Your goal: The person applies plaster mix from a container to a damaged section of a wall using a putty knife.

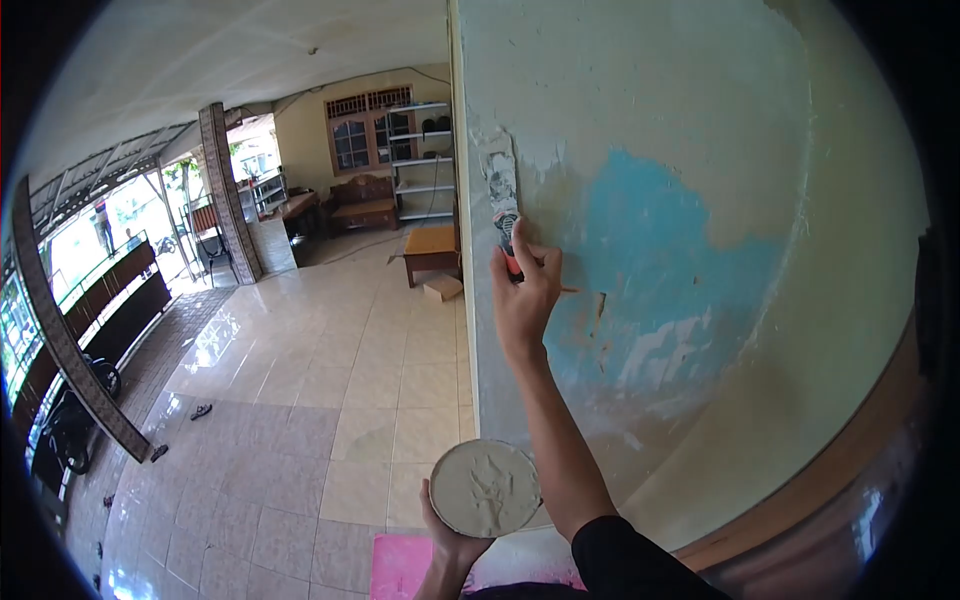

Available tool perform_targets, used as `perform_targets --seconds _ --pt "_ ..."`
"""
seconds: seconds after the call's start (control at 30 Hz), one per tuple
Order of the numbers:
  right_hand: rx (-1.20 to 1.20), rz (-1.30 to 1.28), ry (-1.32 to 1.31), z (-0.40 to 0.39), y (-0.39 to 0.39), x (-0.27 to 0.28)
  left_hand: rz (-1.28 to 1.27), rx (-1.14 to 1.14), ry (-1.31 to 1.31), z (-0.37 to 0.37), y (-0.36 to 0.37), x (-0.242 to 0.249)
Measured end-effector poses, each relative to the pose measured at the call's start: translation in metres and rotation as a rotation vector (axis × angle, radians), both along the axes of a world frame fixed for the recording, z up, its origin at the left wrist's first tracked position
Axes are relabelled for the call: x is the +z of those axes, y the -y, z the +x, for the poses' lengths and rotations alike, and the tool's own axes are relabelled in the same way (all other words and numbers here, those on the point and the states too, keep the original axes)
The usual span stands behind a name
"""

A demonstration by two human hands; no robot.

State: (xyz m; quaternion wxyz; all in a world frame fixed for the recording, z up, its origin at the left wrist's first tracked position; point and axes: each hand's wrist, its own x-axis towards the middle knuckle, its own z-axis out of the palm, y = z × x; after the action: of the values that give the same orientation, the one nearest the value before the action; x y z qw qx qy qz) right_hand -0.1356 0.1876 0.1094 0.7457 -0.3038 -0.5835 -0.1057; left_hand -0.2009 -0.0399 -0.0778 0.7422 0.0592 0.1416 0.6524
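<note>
My right hand (530,295) is closed round the red and black handle of a putty knife (505,195), its blade smeared with filler and laid against the wall (640,90) near its left edge. Wet filler shows around the blade. To the right, a patch of bare blue paint (640,240) has chips and pale smears in it. Lower down, my left hand (455,535) holds a round tub of putty (485,488) from below and the side. The grey-beige putty has a ridged, scooped surface.
The wall's vertical edge is just left of the knife. A pink and white sheet (400,565) lies on the tiled floor (300,420) below. Further back stand a wooden table (432,242), shelves (425,187) and a bench (362,205). A motorbike (70,430) is at far left.
</note>
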Motion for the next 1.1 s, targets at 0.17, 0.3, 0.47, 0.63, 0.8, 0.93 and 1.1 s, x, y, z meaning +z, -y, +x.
perform_targets --seconds 0.17,0.3,0.47,0.63,0.8,0.93,1.1 --pt "0.050 -0.049 0.031 0.009 0.010 -0.024 0.011 -0.005 0.051 0.000 0.002 0.000" --pt "0.114 0.043 -0.007 0.018 0.024 -0.025 0.025 0.014 0.036 0.002 0.001 0.000" --pt "0.161 0.080 -0.077 0.028 0.030 -0.010 0.014 0.015 -0.041 0.004 0.004 0.008" --pt "0.149 0.039 -0.029 0.033 0.035 -0.002 0.019 -0.017 -0.025 0.003 0.003 0.003" --pt "0.097 0.096 0.108 0.020 0.022 0.002 0.023 -0.034 0.022 0.001 0.001 0.000" --pt "0.094 0.093 0.117 0.013 0.013 0.000 0.016 -0.024 -0.022 0.003 0.000 0.004" --pt "-0.036 0.140 0.115 0.004 -0.002 -0.006 0.005 0.003 -0.072 0.003 -0.003 -0.002"
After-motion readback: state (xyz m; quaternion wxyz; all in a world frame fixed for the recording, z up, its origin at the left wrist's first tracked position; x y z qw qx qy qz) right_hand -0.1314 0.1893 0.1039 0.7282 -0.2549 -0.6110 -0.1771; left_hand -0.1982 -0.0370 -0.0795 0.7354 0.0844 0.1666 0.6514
